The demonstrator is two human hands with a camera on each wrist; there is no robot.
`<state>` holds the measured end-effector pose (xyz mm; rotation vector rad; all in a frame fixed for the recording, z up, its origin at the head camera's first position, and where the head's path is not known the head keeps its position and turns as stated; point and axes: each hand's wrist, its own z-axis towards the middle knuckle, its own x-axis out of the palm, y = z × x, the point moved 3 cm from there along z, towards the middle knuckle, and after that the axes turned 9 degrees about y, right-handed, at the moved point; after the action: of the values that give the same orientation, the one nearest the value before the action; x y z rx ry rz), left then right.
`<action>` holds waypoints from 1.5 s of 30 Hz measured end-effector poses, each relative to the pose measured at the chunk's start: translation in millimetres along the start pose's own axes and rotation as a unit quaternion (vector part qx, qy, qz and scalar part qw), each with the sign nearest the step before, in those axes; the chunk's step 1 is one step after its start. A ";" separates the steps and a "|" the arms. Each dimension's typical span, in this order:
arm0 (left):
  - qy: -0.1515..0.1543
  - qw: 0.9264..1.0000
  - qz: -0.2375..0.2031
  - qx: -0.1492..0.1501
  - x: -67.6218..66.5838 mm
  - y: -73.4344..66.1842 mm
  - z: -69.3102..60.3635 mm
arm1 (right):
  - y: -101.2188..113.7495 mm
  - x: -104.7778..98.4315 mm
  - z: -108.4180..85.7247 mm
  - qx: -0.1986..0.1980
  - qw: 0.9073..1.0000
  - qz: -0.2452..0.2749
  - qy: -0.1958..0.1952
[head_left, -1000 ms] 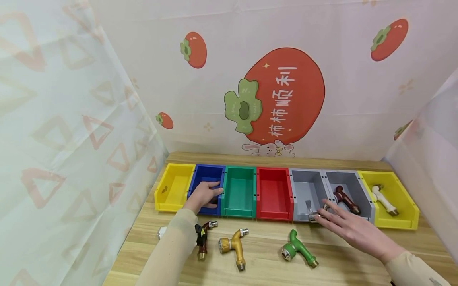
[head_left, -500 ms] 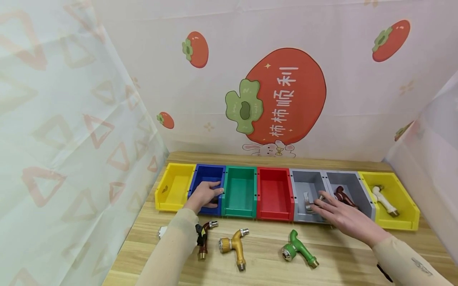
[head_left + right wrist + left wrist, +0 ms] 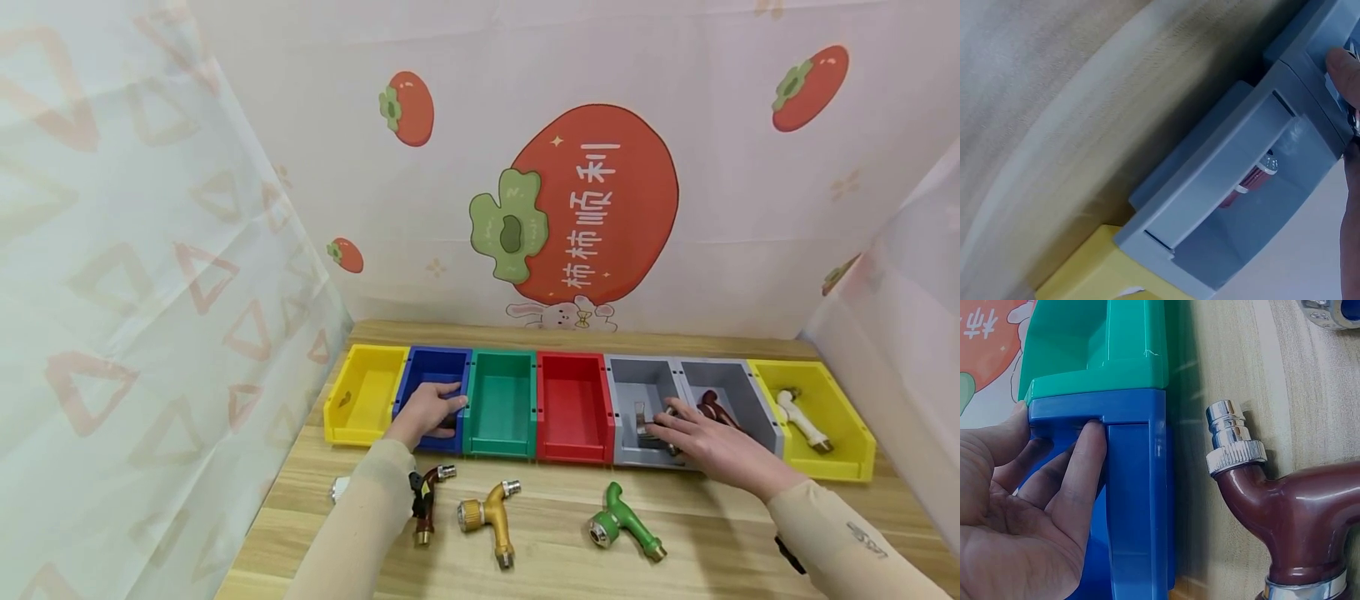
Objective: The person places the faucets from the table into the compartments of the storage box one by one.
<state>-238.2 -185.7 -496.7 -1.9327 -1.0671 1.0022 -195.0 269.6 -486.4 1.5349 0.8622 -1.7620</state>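
My left hand (image 3: 427,412) reaches into the blue bin (image 3: 1132,506). Its fingertips touch the side wall by the green bin (image 3: 501,400), one lying over the shared rim. No tap shows between those fingers. On the right, my right hand (image 3: 716,446) is over the left grey bin (image 3: 637,379) and holds a chrome tap (image 3: 641,419). The tap's flat lever shows left of the fingers, and the hand hides much of its body. In the right wrist view only the thumb (image 3: 1344,75) and a sliver of metal show at the edge.
A brown tap (image 3: 717,408) lies in the right grey bin, a white tap (image 3: 804,421) in the right yellow bin (image 3: 847,425). Brown (image 3: 424,504), gold (image 3: 491,518) and green (image 3: 625,525) taps lie on the wooden table (image 3: 555,550). The red bin (image 3: 573,400) stands mid-row.
My right hand has moved left and slightly down with the chrome tap, which has gone from the grey bin's front lip to further inside. My left hand has stayed in place.
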 end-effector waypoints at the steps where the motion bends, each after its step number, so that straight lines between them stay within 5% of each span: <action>1: 0.001 1.000 -0.001 0.000 0.1 -0.1 -0.2 | -0.7 -0.4 0.5 -0.004 1.000 0.002 -0.002; 17: 0.002 1.000 -0.006 -0.001 1.0 -1.8 -0.8 | -14.3 -1.4 12.8 -0.028 0.999 0.044 0.002; 32: 0.003 1.000 0.000 0.005 0.7 0.9 0.5 | -15.0 -0.7 -6.6 0.028 0.998 0.008 -0.058; 39: 0.004 1.000 0.006 0.013 0.7 2.8 0.3 | -19.6 -4.1 -14.9 0.149 0.987 0.037 -0.050; 45: -0.010 0.999 0.038 0.029 1.9 -2.7 -3.3 | -23.9 -6.4 -16.8 0.272 0.954 0.129 0.013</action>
<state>-235.6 -183.5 -493.5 -1.9316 -0.9710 1.0852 -204.0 297.4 -480.2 1.9125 0.1640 -1.8710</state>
